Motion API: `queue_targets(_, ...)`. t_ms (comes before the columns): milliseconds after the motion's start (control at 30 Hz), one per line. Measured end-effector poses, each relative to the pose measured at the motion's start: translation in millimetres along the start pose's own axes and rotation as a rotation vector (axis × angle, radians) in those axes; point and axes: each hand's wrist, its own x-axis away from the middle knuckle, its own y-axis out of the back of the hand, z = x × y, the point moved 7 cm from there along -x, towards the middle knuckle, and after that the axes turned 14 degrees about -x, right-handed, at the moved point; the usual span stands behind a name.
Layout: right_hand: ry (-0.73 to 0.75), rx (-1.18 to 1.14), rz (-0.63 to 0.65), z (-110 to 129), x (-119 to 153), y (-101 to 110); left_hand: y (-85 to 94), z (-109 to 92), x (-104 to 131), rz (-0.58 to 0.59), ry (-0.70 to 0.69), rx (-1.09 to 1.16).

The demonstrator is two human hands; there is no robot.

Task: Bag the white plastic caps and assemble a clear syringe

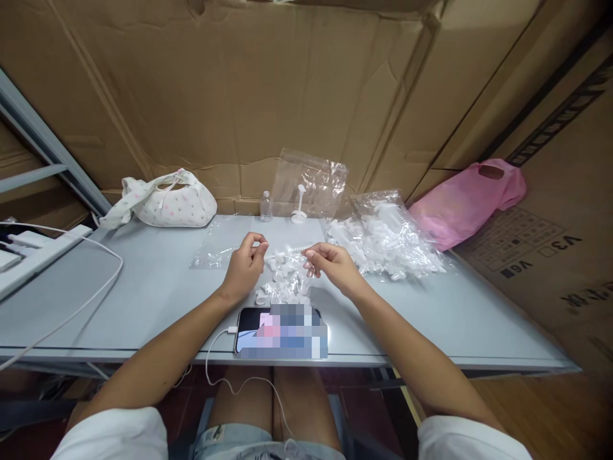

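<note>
Grey table [143,306]; hands perhaps pinching parts [283,281].

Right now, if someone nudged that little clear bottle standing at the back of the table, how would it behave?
The small clear bottle stands upright and narrow, so it would probably tip easily, then roll. It looks like thin plastic, likely light for its size. Its smooth wall may feel slippery. It stands apart from both the left hand and right hand.

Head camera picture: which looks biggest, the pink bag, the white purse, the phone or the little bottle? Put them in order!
1. pink bag
2. white purse, nearly the same as the pink bag, so that order is unsure
3. phone, though it is nearer the camera
4. little bottle, clearly smallest
</note>
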Motion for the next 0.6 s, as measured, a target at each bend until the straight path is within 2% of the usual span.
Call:
queue_targets(200, -0.038, -0.032, 0.024, 3, 0, 2, 1.1, 2, -1, 0.017, -0.005, 0.016)
queue_targets(400, -0.236, -0.016, 0.301, -10, 10, -19, 3.9, 6, -4, 0.001, 0.057, 0.117)
queue_targets(467, -0.236, -0.023, 0.292, -13, 9, -19, 2.4, 5, -5, 0.019, 0.062, 0.183)
queue_targets(600, -0.152, -0.015, 0.127, -18, 4, -11, -10.1, 6, -3, 0.126, 0.124, 0.222)
